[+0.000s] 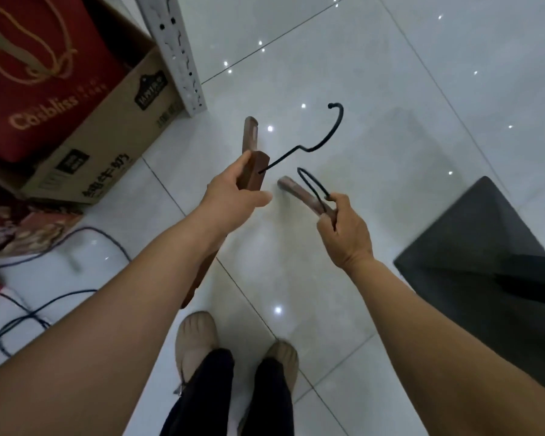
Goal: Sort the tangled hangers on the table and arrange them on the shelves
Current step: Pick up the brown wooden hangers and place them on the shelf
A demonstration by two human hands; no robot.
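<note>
As both forearms stretch forward above the tiled floor [390,89], the right hand [343,229] curls its fingers round a pale-brown hanger [299,193], its end pointing up-left; the left hand [233,191] clamps a dark-brown hanger [250,135] at its middle, long axis running away, hook [326,142] curving right.

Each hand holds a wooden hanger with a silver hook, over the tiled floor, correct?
Not quite: the hooks are black, not silver. In the head view the left hand holds one wooden hanger, the right hand a second hanger, over the tiled floor.
</note>
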